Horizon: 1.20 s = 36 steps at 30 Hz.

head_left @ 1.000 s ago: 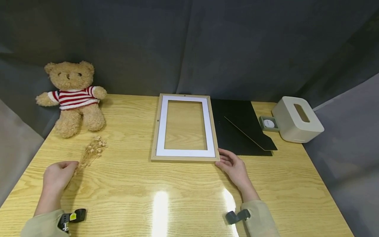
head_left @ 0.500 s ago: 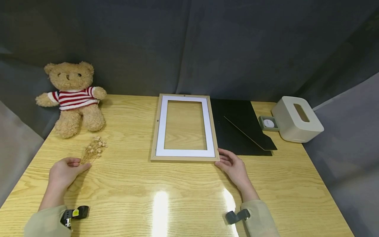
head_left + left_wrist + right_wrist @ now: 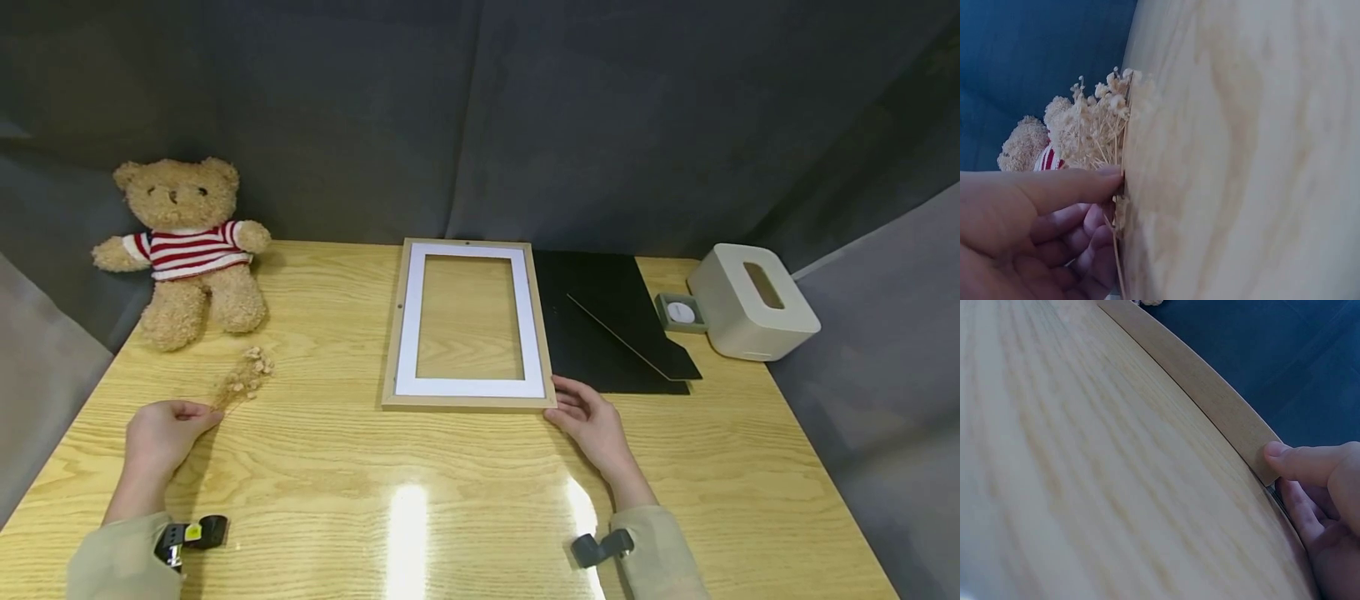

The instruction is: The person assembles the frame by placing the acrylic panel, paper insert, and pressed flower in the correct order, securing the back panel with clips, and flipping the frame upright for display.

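My left hand [image 3: 161, 437] pinches the thin stems of a small bunch of dried flowers [image 3: 243, 379] low over the table's left side. In the left wrist view, thumb and fingertips meet on the stems, and the pale blossoms [image 3: 1100, 112] fan out beyond them. At the table's middle lies a light wooden picture frame [image 3: 469, 402] with a white mat [image 3: 408, 333] inside it. My right hand [image 3: 592, 425] grips its near right corner, thumb on the front edge and fingers along the side, as the right wrist view also shows; some fingers are partly hidden.
A teddy bear [image 3: 180, 250] in a striped shirt sits at the back left. Right of the frame lies a black backing board [image 3: 592, 350] with a raised stand leg [image 3: 637, 333]. Further right are a small green tray [image 3: 693, 325] holding a white disc and a white tissue box [image 3: 742, 308].
My left hand has moved a little right along the bunch. Its thumb and finger, apart half a second ago, now close on the stems. The right hand and frame stay put.
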### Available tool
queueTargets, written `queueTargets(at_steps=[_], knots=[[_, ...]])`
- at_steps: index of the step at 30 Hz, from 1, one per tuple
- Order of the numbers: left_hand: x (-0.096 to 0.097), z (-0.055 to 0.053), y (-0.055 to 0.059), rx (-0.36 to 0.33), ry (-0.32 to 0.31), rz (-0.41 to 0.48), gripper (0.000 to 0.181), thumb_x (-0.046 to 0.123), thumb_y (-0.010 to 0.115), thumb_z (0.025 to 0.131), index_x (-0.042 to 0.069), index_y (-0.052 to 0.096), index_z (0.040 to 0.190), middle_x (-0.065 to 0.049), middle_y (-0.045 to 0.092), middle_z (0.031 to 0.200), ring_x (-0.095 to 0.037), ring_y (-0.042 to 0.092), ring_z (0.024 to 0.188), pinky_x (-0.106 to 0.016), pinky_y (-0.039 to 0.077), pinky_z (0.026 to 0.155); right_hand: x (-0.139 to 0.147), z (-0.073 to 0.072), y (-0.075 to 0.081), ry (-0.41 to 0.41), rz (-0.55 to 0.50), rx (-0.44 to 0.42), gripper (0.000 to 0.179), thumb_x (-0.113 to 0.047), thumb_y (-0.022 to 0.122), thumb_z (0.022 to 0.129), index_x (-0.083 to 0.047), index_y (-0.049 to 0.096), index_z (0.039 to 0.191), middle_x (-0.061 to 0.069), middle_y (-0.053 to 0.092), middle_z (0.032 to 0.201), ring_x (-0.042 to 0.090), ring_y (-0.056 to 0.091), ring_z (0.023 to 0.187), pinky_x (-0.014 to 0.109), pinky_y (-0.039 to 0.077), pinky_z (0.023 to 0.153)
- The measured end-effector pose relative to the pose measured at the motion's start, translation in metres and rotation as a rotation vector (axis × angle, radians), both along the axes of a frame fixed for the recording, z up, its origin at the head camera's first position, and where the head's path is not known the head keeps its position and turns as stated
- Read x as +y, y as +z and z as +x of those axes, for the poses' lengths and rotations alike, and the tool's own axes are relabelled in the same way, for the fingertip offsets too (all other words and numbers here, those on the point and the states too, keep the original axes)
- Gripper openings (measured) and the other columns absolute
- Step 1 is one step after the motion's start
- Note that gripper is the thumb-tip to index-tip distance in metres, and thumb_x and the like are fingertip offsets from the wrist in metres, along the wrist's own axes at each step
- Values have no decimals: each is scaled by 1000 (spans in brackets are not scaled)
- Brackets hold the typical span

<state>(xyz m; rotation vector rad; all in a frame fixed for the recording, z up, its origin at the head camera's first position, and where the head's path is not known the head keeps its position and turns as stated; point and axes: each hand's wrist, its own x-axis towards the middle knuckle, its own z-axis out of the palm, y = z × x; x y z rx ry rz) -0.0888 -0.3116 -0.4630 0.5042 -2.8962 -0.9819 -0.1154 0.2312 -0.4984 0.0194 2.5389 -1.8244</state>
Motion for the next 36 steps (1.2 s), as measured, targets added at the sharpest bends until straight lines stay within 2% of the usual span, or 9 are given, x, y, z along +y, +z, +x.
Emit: queueTargets(at_steps=[6,18,22,25,30,36], knots=[[0,-1,3,-34,29,50,35,25,67,89,-9,70,95,-23,67,94,-41,58,90,-42,47,68,1,0,1,1,-10,0,53,-8,76,82,-10,56,131,14,61,117,22,61,106,20,50,84],[0,0,5,-90,51,136,45,33,64,91,-10,67,107,-28,62,110,-43,54,101,-48,48,76,0,0,1,-1,-9,1,53,-8,76,82,-9,56,131,14,61,117,22,61,106,20,50,84],[-1,0,7,-107,42,144,47,35,63,91,-9,67,108,-27,62,112,-40,57,98,-37,50,67,0,0,1,-2,-14,3,53,-8,76,82,-10,56,131,14,61,116,22,61,106,20,51,84],[-1,0,7,-120,48,160,48,36,63,91,-8,67,109,-23,64,107,-31,60,87,-31,49,60,0,-1,1,-3,-12,4,53,-8,76,82,-10,56,131,14,61,117,23,61,106,20,50,84],[-1,0,5,-123,71,217,47,34,64,91,-8,66,112,-9,67,90,-13,58,70,-29,50,56,1,-1,0,-3,-11,-5,53,-9,76,82,-10,56,131,14,61,117,23,61,106,19,50,85],[4,0,9,-84,61,247,45,32,64,91,-9,65,112,-8,67,91,-11,58,69,-28,51,56,0,0,2,-6,-4,-6,53,-11,76,82,-11,56,131,14,61,118,22,61,106,19,50,85]])
